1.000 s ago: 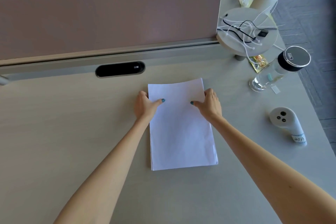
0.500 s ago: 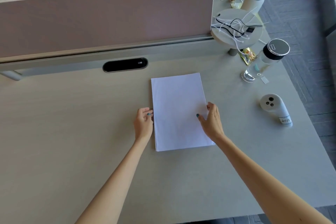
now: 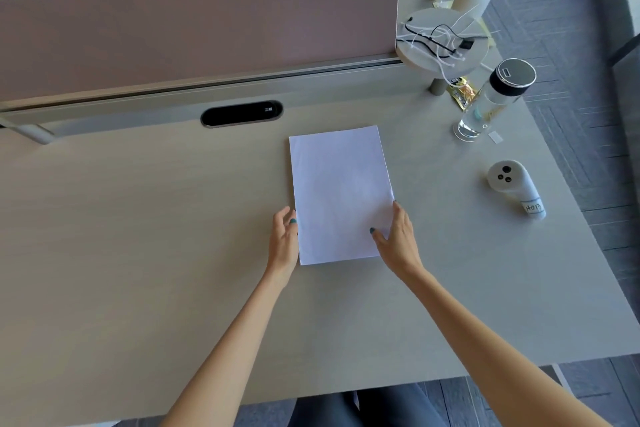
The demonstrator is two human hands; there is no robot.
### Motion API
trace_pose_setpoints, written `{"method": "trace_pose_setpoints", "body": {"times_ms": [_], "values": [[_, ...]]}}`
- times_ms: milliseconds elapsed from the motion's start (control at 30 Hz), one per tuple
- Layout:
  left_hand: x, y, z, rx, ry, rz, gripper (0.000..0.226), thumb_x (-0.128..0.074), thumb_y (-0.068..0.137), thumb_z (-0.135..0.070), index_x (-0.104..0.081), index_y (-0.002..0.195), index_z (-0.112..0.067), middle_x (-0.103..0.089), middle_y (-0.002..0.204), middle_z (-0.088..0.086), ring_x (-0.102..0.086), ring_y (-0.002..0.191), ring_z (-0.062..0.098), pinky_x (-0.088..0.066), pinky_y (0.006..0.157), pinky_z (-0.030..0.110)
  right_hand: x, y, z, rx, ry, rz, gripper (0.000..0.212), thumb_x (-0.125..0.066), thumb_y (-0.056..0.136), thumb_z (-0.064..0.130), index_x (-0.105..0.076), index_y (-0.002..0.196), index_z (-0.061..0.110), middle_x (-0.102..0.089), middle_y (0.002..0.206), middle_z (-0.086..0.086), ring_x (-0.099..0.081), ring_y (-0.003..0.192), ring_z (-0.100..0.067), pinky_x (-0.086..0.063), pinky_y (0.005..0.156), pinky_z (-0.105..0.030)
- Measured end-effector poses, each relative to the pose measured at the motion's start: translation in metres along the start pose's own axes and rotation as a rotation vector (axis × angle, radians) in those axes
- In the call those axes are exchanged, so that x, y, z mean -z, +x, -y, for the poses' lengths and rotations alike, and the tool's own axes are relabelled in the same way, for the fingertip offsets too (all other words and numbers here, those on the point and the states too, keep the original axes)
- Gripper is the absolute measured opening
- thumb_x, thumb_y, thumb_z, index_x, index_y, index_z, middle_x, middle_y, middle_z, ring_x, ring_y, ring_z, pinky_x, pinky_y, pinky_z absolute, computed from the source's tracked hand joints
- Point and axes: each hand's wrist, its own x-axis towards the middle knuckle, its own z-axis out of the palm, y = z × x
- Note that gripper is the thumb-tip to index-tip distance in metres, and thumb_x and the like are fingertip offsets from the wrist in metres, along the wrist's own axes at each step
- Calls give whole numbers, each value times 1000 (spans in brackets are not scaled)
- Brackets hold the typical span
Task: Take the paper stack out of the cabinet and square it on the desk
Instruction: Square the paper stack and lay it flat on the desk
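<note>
Just below the black cable slot (image 3: 241, 113), the paper stack (image 3: 341, 193) lies flat on the tabletop (image 3: 138, 236), long sides running away from me. I see my left hand (image 3: 284, 243) laid against the stack's left edge near its lower corner, fingers (image 3: 290, 218) loosely apart and not clamping. My right hand (image 3: 398, 239) presses the right edge, thumb resting on the top sheet, fingers extended along the side. Both forearms stretch forward, converging toward the stack.

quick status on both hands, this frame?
Left hand: open, fingers against the left edge of the paper stack, gripping nothing.
Right hand: open, thumb on the stack's top, fingers along its right edge.
</note>
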Motion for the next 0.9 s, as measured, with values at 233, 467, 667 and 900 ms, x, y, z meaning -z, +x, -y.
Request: {"method": "trace_pose_setpoints", "body": {"times_ms": [233,467,667,900], "values": [[-1,-4,-2,-18,2,33,51,-39,94,-17,-33,145,-16,-45,144,-1,-47,125,13,-38,104,30,0,1,-2,7,-42,15,72,-51,92,15,-11,151,5,-18,159,-11,-16,148,-26,-19,120,-40],[-6,8,-11,-221,268,-88,43,-36,91,-3,-51,131,-14,-55,126,-8,-54,113,7,-40,93,27,4,14,8,176,-190,-66,62,-50,92,14,-22,147,4,-28,156,-11,-25,144,-26,-27,117,-36],[-30,39,-18,-672,983,-92,51,-38,97,-13,-37,148,-12,-23,163,6,-19,151,22,-18,119,38,-1,49,28,386,-337,-93,54,-46,94,15,-31,145,6,-31,155,-9,-31,143,-25,-33,114,-37],[-50,75,-6,-764,1313,-4,56,-18,101,-29,-23,155,-12,-15,164,9,-16,152,26,-18,122,47,-17,88,20,591,-590,-89,60,-33,98,34,-22,151,11,-17,162,-7,-15,150,-22,-14,122,-37]]}}
